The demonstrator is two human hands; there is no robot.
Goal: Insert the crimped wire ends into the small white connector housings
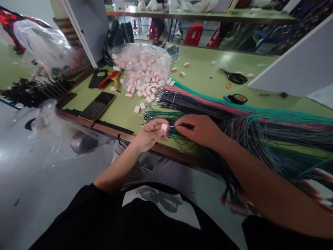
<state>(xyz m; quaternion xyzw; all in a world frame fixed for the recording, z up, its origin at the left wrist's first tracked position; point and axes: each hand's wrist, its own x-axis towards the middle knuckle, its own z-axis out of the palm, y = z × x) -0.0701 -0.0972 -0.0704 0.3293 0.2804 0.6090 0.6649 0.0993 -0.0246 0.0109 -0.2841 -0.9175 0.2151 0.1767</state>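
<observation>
My left hand pinches a small white and orange connector above the table's front edge. Just to its right, my right hand has thumb and forefinger pressed together on a thin wire, whose end points at the connector. Behind my hands lie long bundles of dark wires, pink wires and teal wires, their bare ends toward the left. A clear plastic bag of white and orange connectors stands open behind them, with loose connectors spilled in front.
On the green table lie a phone, a red and yellow tool, scissors and a roll of black tape. Grey partitions flank the table. Finished-looking connectors on wires hang at the lower right.
</observation>
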